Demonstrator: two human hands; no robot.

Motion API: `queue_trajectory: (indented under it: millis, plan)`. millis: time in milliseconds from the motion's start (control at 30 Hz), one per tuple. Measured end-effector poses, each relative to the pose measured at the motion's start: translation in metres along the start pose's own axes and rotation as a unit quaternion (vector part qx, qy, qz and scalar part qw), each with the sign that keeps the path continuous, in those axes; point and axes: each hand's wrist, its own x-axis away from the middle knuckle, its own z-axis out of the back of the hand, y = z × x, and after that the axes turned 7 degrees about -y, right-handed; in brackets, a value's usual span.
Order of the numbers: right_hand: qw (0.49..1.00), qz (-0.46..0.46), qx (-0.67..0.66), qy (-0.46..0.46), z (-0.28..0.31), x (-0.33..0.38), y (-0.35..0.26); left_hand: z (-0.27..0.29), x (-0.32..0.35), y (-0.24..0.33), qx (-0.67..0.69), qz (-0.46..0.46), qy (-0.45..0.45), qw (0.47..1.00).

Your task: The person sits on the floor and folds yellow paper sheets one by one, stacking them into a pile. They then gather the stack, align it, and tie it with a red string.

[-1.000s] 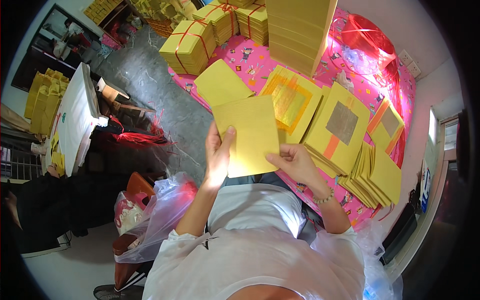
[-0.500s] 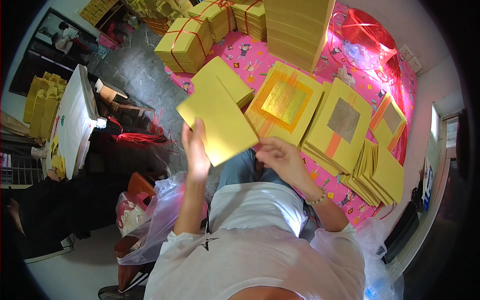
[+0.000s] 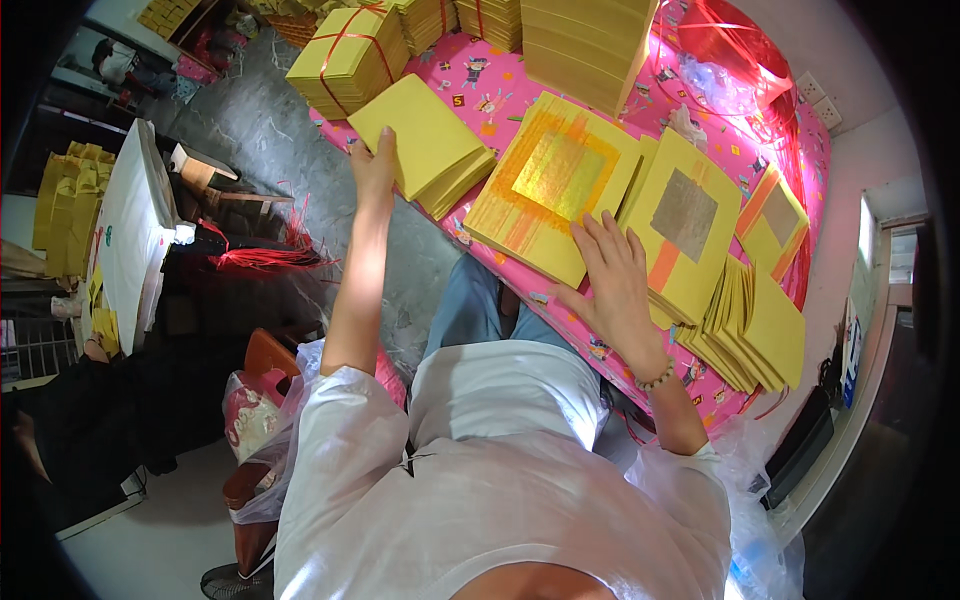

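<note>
Stacking, we'd say — next move wants careful squaring!
Left hand [image 3: 373, 178] pinches plain yellow stack [image 3: 420, 130]; right hand [image 3: 617, 285] — spread.

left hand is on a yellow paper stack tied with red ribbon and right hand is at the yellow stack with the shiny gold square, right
Not quite: the head view shows the left hand on the plain, untied yellow paper stack, not one tied with red ribbon. The right hand is at the yellow stack with the shiny gold square.

grey veined floor [image 3: 262, 115], white-covered table [image 3: 135, 225], pale wall [image 3: 850, 165], possibly a window [image 3: 908, 262]
</note>
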Motion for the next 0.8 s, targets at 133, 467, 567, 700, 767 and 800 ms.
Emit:
queue_trajectory:
  millis: [133,467,567,700,767,800]
  plan:
    - [1.000,0.006,0.004,-0.023,-0.007,0.001,0.004,0.006,-0.006,-0.017,-0.131,-0.017,0.021,0.991]
    - [0.997,-0.005,-0.066,0.031,-0.013,0.002,0.006,0.019,-0.005,-0.005,-0.282,0.050,-0.038,0.957]
    - [0.995,-0.017,-0.080,0.051,-0.015,0.000,0.004,0.016,-0.003,0.001,-0.263,0.057,-0.059,0.961]
    - [0.992,-0.025,-0.098,0.074,-0.018,-0.002,0.001,0.018,-0.004,-0.004,-0.281,0.008,-0.062,0.958]
    - [0.991,-0.032,-0.101,0.086,-0.022,-0.001,0.003,0.013,-0.001,0.003,-0.325,0.020,-0.052,0.944]
    - [0.989,-0.035,-0.110,0.091,-0.023,-0.001,0.004,0.011,0.002,0.009,-0.347,0.026,-0.045,0.936]
